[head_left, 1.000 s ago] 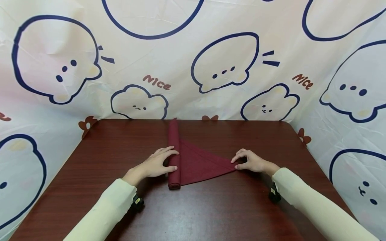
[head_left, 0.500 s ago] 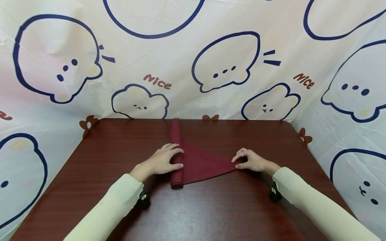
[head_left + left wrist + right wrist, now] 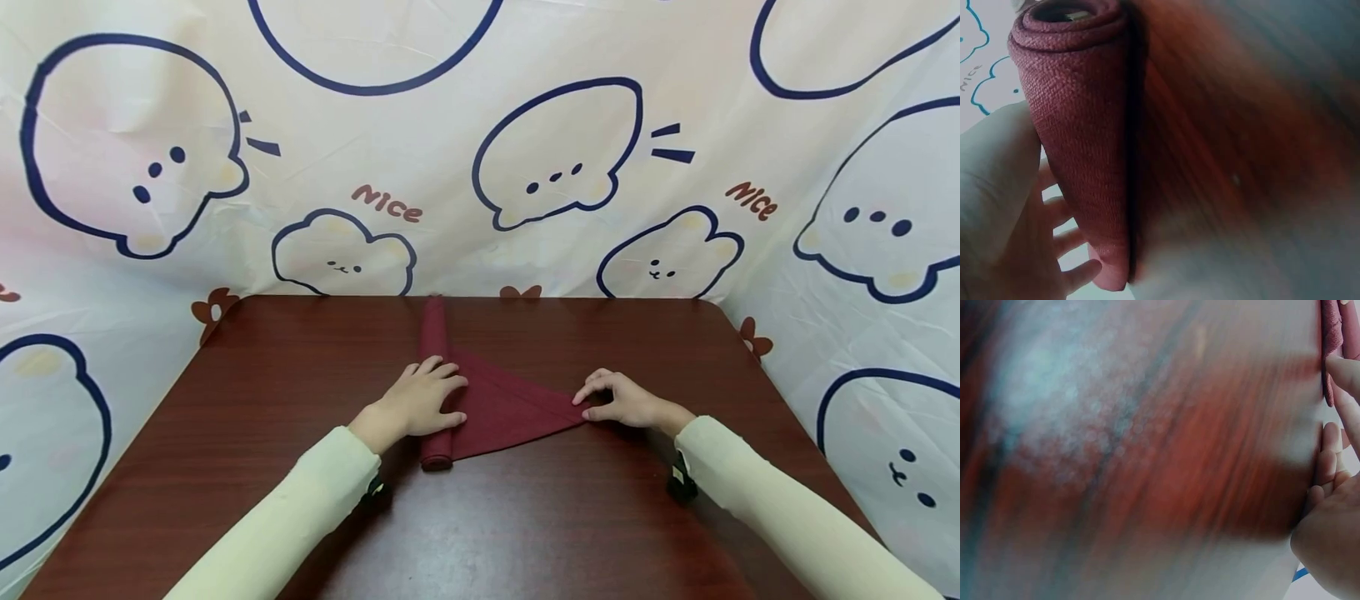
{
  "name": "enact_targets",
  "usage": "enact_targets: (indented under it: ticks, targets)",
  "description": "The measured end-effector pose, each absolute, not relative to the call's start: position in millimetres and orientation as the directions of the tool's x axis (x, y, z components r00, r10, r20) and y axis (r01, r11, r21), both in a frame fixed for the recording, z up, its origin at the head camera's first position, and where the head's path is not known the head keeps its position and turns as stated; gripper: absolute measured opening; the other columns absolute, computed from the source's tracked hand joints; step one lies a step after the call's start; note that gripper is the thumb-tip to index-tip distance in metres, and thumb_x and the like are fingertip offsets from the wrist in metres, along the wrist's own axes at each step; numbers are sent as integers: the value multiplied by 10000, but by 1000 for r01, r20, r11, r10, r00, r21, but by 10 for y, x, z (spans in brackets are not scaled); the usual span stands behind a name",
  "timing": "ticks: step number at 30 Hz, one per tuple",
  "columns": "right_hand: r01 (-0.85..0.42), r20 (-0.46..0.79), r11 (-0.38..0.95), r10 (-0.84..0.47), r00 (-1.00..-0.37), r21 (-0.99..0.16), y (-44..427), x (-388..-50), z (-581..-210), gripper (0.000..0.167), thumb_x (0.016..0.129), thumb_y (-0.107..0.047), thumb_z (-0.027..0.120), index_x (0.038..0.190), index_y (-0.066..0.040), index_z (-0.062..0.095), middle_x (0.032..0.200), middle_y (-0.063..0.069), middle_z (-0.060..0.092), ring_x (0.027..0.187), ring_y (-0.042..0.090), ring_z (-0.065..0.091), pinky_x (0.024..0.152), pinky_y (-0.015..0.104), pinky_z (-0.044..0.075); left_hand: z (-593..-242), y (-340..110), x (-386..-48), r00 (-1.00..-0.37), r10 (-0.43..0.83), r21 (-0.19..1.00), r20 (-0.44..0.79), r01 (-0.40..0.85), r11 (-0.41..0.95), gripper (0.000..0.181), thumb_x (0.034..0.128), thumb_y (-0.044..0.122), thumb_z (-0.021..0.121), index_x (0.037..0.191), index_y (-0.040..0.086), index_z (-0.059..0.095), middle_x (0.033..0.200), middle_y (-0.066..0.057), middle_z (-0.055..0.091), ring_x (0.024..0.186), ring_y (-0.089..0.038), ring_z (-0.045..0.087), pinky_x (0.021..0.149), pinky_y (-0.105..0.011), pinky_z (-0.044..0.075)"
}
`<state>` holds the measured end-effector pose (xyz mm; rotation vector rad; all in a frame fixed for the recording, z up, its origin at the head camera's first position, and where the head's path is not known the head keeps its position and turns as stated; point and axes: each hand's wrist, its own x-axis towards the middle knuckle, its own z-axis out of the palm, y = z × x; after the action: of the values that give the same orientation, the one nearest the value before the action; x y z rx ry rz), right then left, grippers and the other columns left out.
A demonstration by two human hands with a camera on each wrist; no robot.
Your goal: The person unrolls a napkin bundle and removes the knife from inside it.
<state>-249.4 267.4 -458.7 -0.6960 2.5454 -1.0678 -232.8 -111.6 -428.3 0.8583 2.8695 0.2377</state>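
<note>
A dark red woven cloth lies partly rolled on the brown table. Its rolled part (image 3: 434, 333) is a long tube pointing away from me, and a flat triangular part (image 3: 506, 408) runs out to the right. My left hand (image 3: 414, 402) rests over the near half of the tube with fingers spread and fairly straight. In the left wrist view the tube's coiled end (image 3: 1066, 25) shows, with the left hand (image 3: 997, 200) along its side. My right hand (image 3: 626, 402) pinches the triangle's right corner between thumb and fingers; the right wrist view catches that cloth corner (image 3: 1330, 369) at its edge.
The wooden table (image 3: 540, 525) has a glossy surface and rounded far corners. A pale printed sheet (image 3: 450, 167) with cartoon outlines hangs behind it and along both sides.
The tube has rolled slightly to the right. My left hand has moved right across it, its fingers spreading further over the top. The right hand keeps its pinch in place.
</note>
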Motion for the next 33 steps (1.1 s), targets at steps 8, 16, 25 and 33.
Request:
enact_targets:
  ticks: [8, 16, 25, 33]
  targets:
    - [-311, -84, 603, -535, -841, -735, 2668, -2494, -4596, 181, 886, -140, 774, 1063, -102, 778, 1157, 113, 595, 1104, 217, 496, 1007, 447, 391, -4339, -1234, -2314, -837, 544, 196, -60, 525, 828, 561, 952, 486, 628, 1414, 171, 594, 1571, -103, 460, 1498, -392, 317, 1161, -609, 313]
    - [-313, -83, 605, -535, -841, -732, 2667, -2494, -4605, 178, 887, -145, 775, 1060, -103, 779, 1155, 111, 595, 1109, 220, 497, 1009, 449, 391, -4342, -1385, -2288, -845, 533, 240, -33, 511, 825, 544, 949, 480, 639, 1383, 154, 622, 1590, -110, 434, 1493, -411, 322, 1146, -627, 323]
    - [-304, -90, 617, -524, -847, -726, 2667, -2512, -4611, 172, 888, -152, 775, 1057, -118, 780, 1150, 95, 592, 1100, 188, 497, 1014, 431, 389, -4281, -1649, -2286, -859, 509, 318, -57, 468, 825, 579, 911, 456, 706, 1401, 164, 608, 1585, -151, 431, 1443, -460, 371, 1087, -680, 366]
    - [-319, -78, 616, -530, -845, -720, 2675, -2510, -4617, 179, 877, -149, 783, 1053, -112, 780, 1157, 111, 595, 1119, 227, 497, 1021, 467, 393, -4269, -1869, -2306, -871, 473, 418, -133, 384, 824, 690, 901, 431, 737, 1499, 181, 497, 1626, -182, 353, 1461, -493, 321, 1101, -734, 303]
